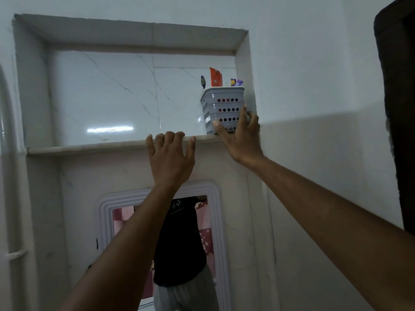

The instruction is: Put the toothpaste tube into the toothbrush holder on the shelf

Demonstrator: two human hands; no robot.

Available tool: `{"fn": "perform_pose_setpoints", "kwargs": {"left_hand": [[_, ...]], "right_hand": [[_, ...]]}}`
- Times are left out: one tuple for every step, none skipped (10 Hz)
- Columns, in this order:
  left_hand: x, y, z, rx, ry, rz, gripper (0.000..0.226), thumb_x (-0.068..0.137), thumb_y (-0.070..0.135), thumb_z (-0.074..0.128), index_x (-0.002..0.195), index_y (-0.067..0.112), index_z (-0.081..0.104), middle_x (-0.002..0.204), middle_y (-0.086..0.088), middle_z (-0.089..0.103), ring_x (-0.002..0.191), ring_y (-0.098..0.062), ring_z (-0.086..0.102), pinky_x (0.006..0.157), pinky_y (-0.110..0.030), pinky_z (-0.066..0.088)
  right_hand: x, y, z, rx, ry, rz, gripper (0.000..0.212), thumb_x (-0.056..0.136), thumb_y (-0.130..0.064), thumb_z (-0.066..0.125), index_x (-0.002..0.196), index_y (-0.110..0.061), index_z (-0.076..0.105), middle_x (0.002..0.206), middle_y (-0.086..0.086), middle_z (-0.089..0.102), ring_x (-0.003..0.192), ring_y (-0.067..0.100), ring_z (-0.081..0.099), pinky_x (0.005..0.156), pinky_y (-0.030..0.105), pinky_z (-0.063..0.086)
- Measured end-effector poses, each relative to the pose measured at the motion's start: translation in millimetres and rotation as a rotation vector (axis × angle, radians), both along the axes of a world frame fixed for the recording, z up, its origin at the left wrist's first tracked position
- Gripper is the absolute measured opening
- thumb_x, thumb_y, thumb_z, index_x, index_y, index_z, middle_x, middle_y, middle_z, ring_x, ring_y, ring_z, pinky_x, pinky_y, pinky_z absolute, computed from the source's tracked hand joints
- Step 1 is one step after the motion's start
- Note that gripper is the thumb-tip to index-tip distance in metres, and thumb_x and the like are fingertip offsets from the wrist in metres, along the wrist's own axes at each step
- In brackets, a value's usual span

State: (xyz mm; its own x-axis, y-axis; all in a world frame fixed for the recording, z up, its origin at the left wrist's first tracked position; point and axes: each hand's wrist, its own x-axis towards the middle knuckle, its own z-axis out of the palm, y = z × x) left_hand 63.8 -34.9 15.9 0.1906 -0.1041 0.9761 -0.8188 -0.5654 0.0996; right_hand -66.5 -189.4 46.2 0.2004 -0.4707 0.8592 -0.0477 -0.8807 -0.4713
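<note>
A grey perforated toothbrush holder [221, 106] stands at the right end of the marble shelf [89, 148], inside a tiled wall niche. An orange-red toothpaste tube [216, 77] sticks up out of the holder, with toothbrush heads on either side of it. My right hand [239, 138] grips the holder's lower front, thumb on its left corner and fingers on its right side. My left hand [170, 156] rests on the shelf's front edge left of the holder, fingers curled over the lip and holding nothing.
The niche's right wall [250, 86] is tight against the holder. Below the shelf hangs a white-framed mirror [161, 221] that reflects a person's torso. A dark door edge [397, 108] stands at the far right. A white pipe [9, 176] runs down the left side.
</note>
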Motion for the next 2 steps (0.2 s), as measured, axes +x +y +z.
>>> {"fn": "perform_pose_setpoints", "kwargs": {"left_hand": [[-0.1, 6.4, 0.7, 0.037, 0.011, -0.028, 0.053, 0.109, 0.059, 0.038, 0.134, 0.023, 0.067, 0.129, -0.001, 0.068, 0.137, -0.030, 0.052, 0.130, -0.054, 0.016], [-8.1, 19.4, 0.4, 0.067, 0.048, -0.053, 0.059, 0.108, 0.061, 0.037, 0.142, 0.021, 0.062, 0.141, -0.001, 0.065, 0.145, -0.029, 0.047, 0.131, -0.054, 0.018]], "right_hand": [[-11.7, 6.4, -13.6, -0.022, -0.021, -0.003, 0.104, 0.102, -0.077, 0.057, 0.178, -0.018, 0.016, 0.174, 0.011, 0.023, 0.159, 0.033, 0.028, 0.127, 0.054, 0.041], [-31.1, 21.9, -23.9, -0.078, -0.091, -0.050, 0.087, 0.106, -0.070, 0.059, 0.169, -0.014, 0.039, 0.167, 0.009, 0.044, 0.151, 0.030, 0.043, 0.123, 0.049, 0.043]]}}
